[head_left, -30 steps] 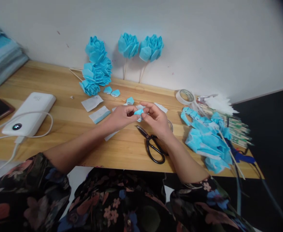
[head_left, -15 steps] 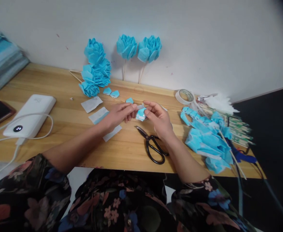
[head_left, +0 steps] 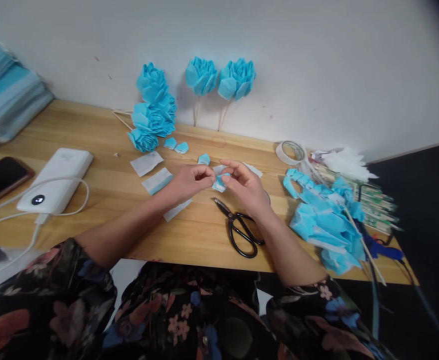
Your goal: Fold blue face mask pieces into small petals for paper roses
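Observation:
Between my two hands is a small folded blue-and-white fabric petal (head_left: 220, 183), partly covered by fingers. My left hand (head_left: 195, 180) pinches its left edge with thumb and forefinger. From the other side, my right hand (head_left: 245, 186) grips it between thumb and fingers. Several flat fabric pieces lie near my left hand, among them a white-and-blue piece (head_left: 157, 181) and a white piece (head_left: 146, 163). Just beyond the hands rests a folded blue petal (head_left: 203, 159), with two more petals (head_left: 176, 145) farther left. Black-handled scissors (head_left: 238, 227) lie below my right hand.
Blue fabric flowers on sticks (head_left: 237, 79) lean against the wall, with more flowers (head_left: 152, 112) heaped left of them. A power bank (head_left: 56, 180), phone (head_left: 4, 181) and stacked masks (head_left: 9, 90) are at left. Tape (head_left: 290, 152), crumpled blue fabric (head_left: 322, 225) and a blue tool (head_left: 386, 250) are at right.
My fingers have shifted slightly on the petal, and the left hand's fingers are now more curled in a pinch. The whole view has moved a little, so things appear slightly farther right.

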The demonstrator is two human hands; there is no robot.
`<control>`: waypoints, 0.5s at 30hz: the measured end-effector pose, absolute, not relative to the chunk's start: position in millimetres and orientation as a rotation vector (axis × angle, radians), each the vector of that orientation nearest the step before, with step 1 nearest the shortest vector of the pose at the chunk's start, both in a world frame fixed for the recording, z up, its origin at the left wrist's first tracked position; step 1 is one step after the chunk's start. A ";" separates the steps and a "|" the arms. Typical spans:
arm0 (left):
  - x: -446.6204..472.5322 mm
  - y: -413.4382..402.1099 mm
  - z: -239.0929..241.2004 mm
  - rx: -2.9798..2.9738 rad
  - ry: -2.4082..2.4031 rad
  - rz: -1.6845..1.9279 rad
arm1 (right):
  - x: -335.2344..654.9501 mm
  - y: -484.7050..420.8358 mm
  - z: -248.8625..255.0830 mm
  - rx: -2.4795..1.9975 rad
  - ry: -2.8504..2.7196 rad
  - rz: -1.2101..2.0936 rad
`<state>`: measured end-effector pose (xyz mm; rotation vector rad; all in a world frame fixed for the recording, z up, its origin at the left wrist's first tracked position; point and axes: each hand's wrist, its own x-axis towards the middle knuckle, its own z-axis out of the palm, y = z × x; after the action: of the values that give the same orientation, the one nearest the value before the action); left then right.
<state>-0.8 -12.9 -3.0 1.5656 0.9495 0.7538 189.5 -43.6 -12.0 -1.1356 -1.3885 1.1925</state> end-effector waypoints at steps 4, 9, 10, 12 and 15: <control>-1.6 -12.2 -2.8 1.518 0.961 0.759 | 190.2 -37.3 -5.6 -1.133 -1.424 1.222; -1.2 -10.8 -2.2 1.427 0.955 0.760 | 192.4 -28.6 6.6 -1.156 -1.375 1.252; -1.1 -10.7 -2.1 1.416 0.958 0.757 | 192.3 -27.1 7.1 -1.156 -1.368 1.245; -1.1 -10.5 -2.4 1.402 0.954 0.744 | 191.3 -25.0 5.3 -1.161 -1.352 1.219; -1.4 -10.0 -4.3 1.408 0.929 0.734 | 189.1 -25.1 -1.9 -1.166 -1.304 1.206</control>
<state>-1.4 -10.0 -4.3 1.4085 0.9294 0.7336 189.1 -25.1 -1.9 -1.1661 -1.3044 1.2057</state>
